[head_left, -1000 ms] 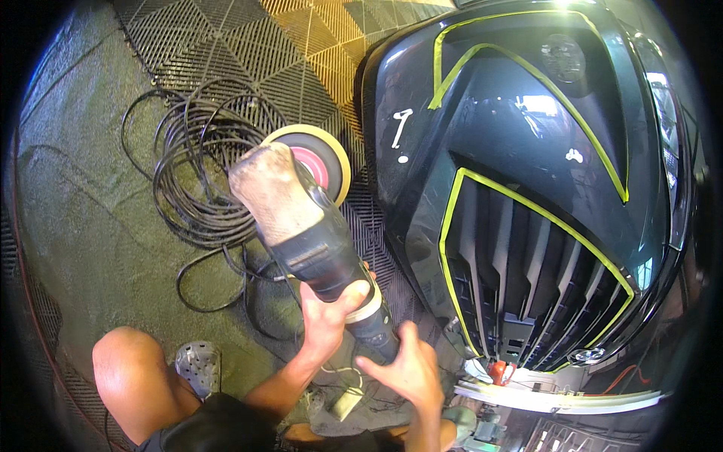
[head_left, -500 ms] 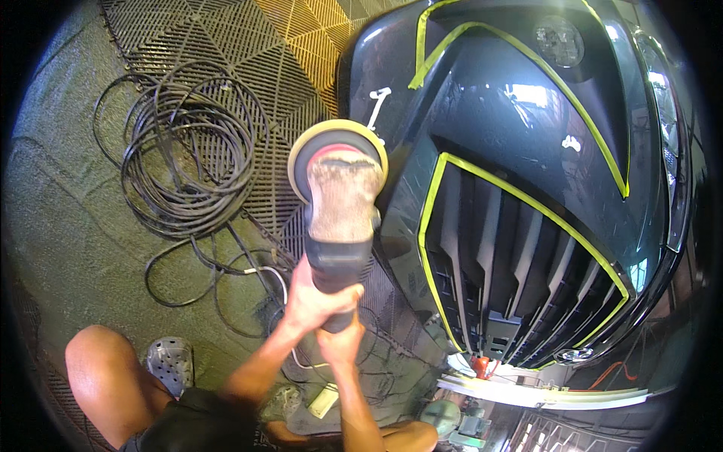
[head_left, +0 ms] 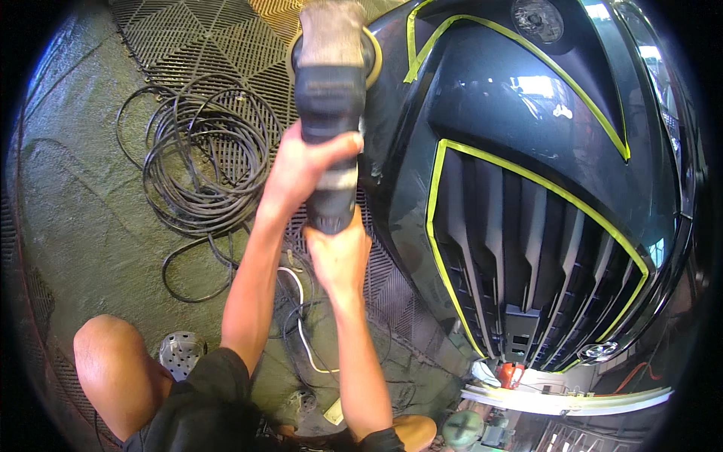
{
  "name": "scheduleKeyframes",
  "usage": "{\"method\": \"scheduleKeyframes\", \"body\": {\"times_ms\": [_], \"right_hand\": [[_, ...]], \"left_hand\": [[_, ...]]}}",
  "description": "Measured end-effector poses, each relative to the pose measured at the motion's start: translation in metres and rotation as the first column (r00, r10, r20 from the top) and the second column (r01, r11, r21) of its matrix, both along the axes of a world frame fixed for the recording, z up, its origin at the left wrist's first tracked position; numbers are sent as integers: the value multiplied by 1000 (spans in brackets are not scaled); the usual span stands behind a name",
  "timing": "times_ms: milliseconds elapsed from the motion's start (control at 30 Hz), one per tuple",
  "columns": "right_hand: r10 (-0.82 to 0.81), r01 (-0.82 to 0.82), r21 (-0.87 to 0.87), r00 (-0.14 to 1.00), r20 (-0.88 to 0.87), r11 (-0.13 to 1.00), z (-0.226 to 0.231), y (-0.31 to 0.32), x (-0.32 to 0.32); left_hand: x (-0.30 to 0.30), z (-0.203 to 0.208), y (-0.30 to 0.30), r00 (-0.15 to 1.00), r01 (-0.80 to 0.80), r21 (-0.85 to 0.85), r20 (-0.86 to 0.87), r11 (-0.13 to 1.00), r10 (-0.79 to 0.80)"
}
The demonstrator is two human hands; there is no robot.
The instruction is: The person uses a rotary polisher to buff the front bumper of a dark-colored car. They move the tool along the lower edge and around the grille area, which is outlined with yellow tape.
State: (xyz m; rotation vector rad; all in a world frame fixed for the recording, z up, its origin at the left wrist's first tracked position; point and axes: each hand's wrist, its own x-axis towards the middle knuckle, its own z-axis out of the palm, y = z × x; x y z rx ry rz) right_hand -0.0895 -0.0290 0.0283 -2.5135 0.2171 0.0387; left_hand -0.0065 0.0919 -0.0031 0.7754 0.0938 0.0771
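Both hands grip a polisher [head_left: 329,105] with a dusty pale head and black body. My left hand [head_left: 301,166] is wrapped round its middle, with the thumb across the top. Lower down, my right hand [head_left: 340,252] closes on the rear end. Its round, yellow-rimmed pad [head_left: 373,56] shows behind the head, at the left edge of a dark glossy car bumper [head_left: 482,105]; whether it touches the paint I cannot tell. Yellow-green masking tape [head_left: 542,172] frames the grille [head_left: 520,248] and other edges. A small white dab [head_left: 562,111] sits on the paint.
Coiled black cable [head_left: 203,158] lies to the left on grey floor and ribbed tiles [head_left: 177,38]. A white cord [head_left: 303,316] runs below my forearms. At lower right are a red object [head_left: 510,374] and a long white strip [head_left: 565,401].
Both hands have pushed the polisher up and away from me, its pad now at the bumper's upper left. The white streak of paste there is now hidden from view.
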Motion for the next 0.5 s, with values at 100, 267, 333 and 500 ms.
{"method": "scheduleKeyframes", "body": {"times_ms": [100,267,333,500], "right_hand": [[157,-158,5,984,79,987,14,12,20],[173,-162,-125,981,83,979,28,0,0],[118,-105,-185,991,61,977,32,-14,-23],[59,-71,-218,996,-60,973,32,-62,-98]], "left_hand": [[34,11,22,999,-19,98,-42,995,23],[19,14,5,1000,17,-87,-23,996,-19],[-8,9,-18,997,43,-193,-53,980,-54],[-84,-16,-71,993,53,-182,-95,982,-71]]}}
